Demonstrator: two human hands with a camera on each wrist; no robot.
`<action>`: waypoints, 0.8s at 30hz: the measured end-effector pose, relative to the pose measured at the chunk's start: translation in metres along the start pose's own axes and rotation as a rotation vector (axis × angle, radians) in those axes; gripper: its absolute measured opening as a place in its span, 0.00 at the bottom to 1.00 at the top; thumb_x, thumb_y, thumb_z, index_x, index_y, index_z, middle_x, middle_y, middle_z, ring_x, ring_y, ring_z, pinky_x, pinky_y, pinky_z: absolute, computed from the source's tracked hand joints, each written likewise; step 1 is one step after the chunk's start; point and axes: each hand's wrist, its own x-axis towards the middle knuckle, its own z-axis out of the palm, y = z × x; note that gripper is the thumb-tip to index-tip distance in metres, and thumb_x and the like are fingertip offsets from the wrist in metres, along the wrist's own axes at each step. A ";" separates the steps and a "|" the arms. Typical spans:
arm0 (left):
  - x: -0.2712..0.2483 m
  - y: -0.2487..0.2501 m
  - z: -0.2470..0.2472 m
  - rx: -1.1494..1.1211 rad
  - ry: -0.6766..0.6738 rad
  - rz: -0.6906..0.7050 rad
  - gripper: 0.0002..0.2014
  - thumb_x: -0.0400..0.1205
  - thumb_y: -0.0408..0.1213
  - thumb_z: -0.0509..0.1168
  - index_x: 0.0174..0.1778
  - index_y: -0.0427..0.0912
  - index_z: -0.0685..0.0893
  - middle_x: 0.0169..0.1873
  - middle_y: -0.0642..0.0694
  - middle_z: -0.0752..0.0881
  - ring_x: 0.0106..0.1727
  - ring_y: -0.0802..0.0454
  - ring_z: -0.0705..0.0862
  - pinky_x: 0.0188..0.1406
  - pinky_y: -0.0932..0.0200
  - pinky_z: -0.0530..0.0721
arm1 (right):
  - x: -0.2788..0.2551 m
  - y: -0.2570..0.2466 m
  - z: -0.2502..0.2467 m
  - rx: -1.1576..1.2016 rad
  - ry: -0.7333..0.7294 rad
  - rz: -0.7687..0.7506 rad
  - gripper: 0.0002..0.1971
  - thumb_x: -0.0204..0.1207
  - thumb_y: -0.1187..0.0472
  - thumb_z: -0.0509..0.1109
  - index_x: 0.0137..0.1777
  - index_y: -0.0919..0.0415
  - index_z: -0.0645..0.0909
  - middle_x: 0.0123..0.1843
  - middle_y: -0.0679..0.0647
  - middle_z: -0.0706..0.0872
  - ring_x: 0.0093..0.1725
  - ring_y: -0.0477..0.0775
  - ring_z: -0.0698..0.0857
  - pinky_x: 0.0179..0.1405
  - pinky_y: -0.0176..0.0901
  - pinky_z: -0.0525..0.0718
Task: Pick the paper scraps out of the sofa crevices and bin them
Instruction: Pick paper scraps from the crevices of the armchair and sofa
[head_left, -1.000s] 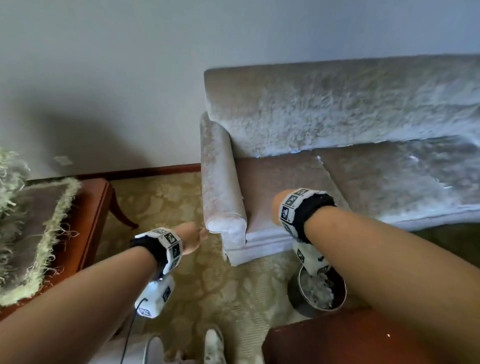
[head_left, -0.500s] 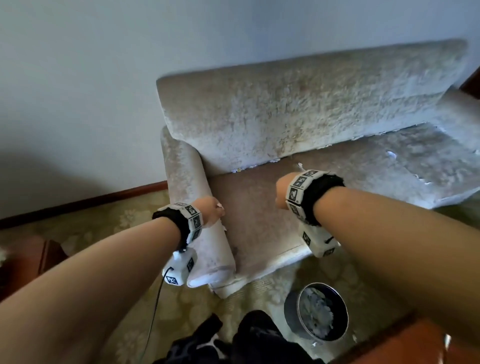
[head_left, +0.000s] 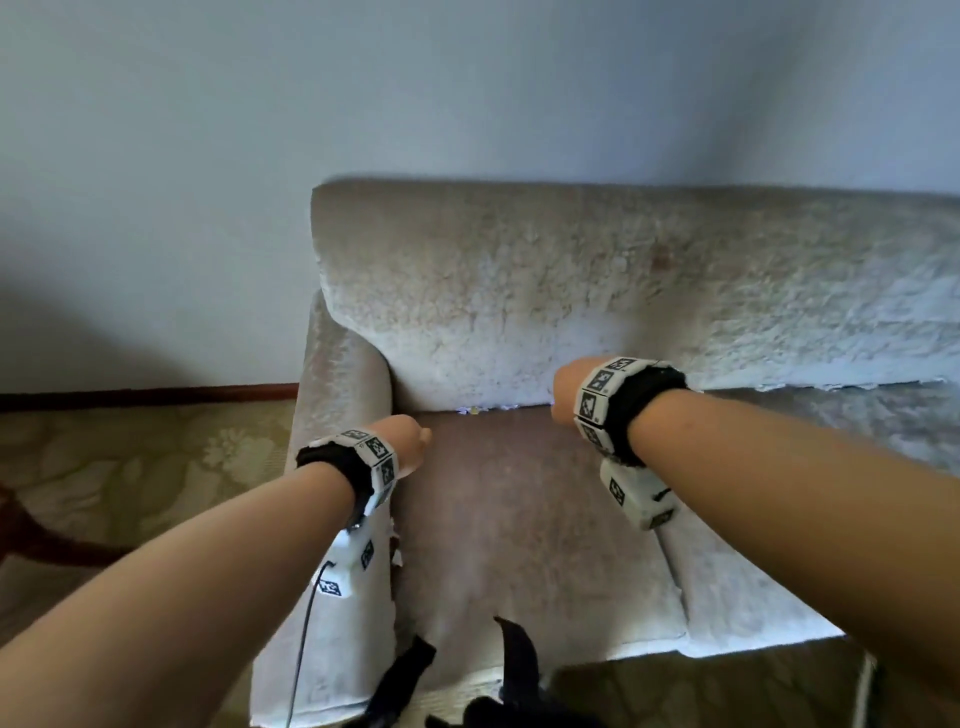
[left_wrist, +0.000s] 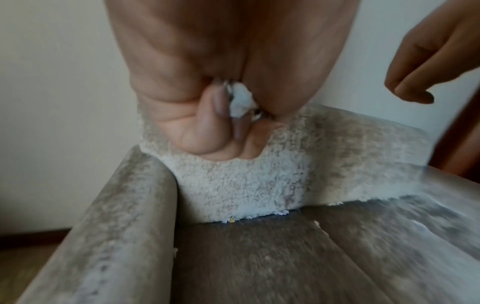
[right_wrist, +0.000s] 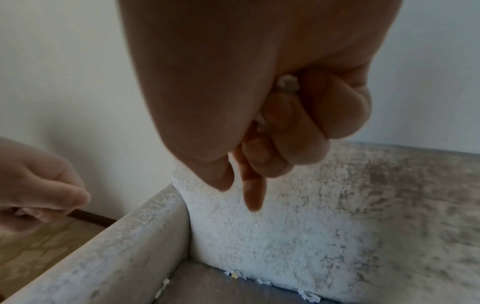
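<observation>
My left hand (head_left: 414, 444) hovers over the sofa's left seat cushion (head_left: 509, 530) beside the armrest, its fingers curled round a wad of white paper scraps (left_wrist: 241, 100). My right hand (head_left: 562, 396) hangs just in front of the backrest. Its curled fingers hold a small white scrap (right_wrist: 287, 83), while its thumb and forefinger point down at the back crevice. Several more scraps (head_left: 483, 410) poke out of that crevice (right_wrist: 235, 274) and out of the armrest gap (head_left: 396, 553). The bin is out of view.
The beige backrest (head_left: 597, 291) stands against a pale wall. More scraps line the crevice further right (head_left: 831, 385) and the seam between the cushions (left_wrist: 318, 225). Patterned carpet (head_left: 130, 467) lies left of the armrest (head_left: 337, 395). Dark straps (head_left: 519, 670) hang at the bottom edge.
The view has swung up and closer to the sofa, and the bin on the floor has dropped out of sight. Both hands have moved forward over the left cushion towards the back crevice.
</observation>
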 end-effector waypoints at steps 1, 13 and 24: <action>0.005 0.007 0.001 -0.054 -0.015 -0.025 0.18 0.88 0.40 0.53 0.60 0.30 0.80 0.48 0.37 0.84 0.56 0.38 0.84 0.53 0.51 0.78 | 0.012 0.004 -0.009 -0.032 -0.062 -0.015 0.20 0.72 0.46 0.69 0.59 0.55 0.85 0.54 0.53 0.88 0.50 0.63 0.87 0.54 0.55 0.83; 0.088 -0.020 0.056 -0.370 -0.123 -0.212 0.10 0.83 0.32 0.62 0.49 0.36 0.89 0.46 0.38 0.90 0.40 0.46 0.85 0.39 0.66 0.75 | 0.103 0.006 -0.016 -0.115 -0.100 -0.175 0.04 0.76 0.63 0.66 0.42 0.61 0.81 0.36 0.55 0.83 0.33 0.57 0.81 0.34 0.45 0.80; 0.213 -0.058 0.149 -0.267 -0.042 -0.446 0.25 0.87 0.51 0.49 0.45 0.36 0.85 0.52 0.36 0.87 0.56 0.38 0.85 0.54 0.53 0.80 | 0.259 -0.040 0.054 0.206 0.040 -0.249 0.14 0.81 0.57 0.62 0.34 0.60 0.76 0.33 0.54 0.82 0.32 0.56 0.82 0.28 0.41 0.78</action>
